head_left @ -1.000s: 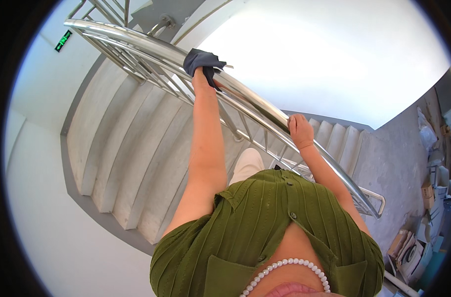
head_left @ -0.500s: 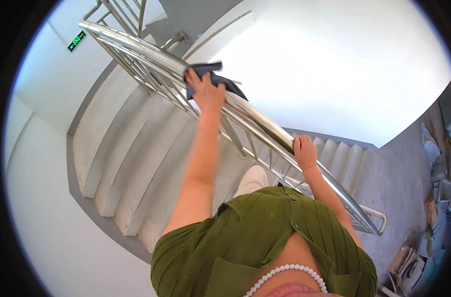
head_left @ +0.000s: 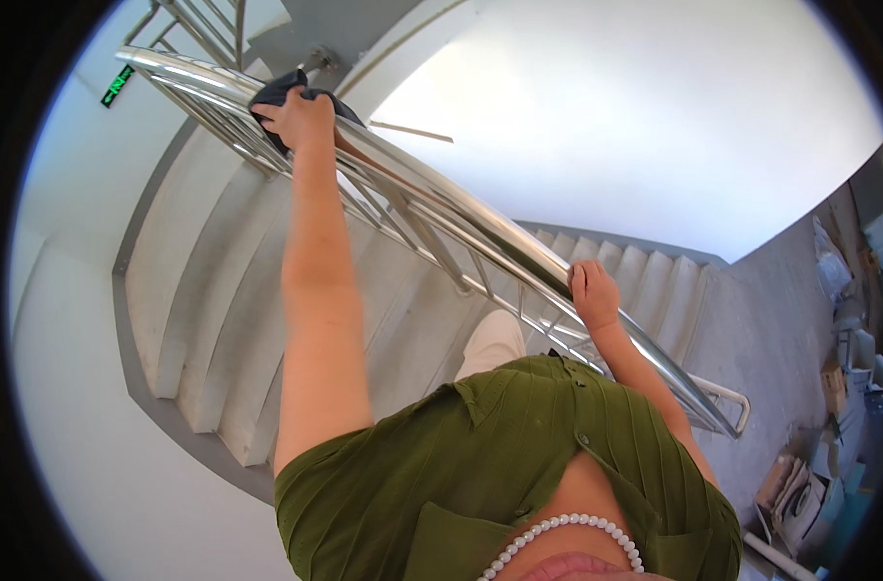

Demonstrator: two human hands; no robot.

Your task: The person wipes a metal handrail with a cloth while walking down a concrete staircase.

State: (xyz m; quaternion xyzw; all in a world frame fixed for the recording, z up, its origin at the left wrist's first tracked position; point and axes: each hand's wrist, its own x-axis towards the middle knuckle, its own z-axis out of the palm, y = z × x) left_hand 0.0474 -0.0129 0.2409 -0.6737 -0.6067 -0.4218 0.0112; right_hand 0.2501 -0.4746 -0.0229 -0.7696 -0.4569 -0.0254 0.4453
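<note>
A shiny metal handrail (head_left: 441, 189) runs diagonally from the upper left down to the lower right. With my arm stretched far up along it, my left hand (head_left: 304, 118) presses a dark cloth (head_left: 285, 89) around the rail; the fingers are bent over the cloth, which drapes down both sides. Lower on the same rail, my right hand (head_left: 593, 290) is closed round the tube, its fingers curled over the top. Thinner metal bars (head_left: 417, 228) run beneath the handrail.
Curved concrete steps (head_left: 204, 290) lie left of the railing, and more steps (head_left: 645, 290) descend beyond it. A white curved wall (head_left: 635, 126) stands at the back. Boxes and other items (head_left: 800, 494) sit at the lower right. A green lit sign (head_left: 117, 86) hangs upper left.
My left hand has slid with the cloth up the handrail toward the upper left, its arm straighter. My right hand stays on the rail at nearly the same place. The view has shifted slightly.
</note>
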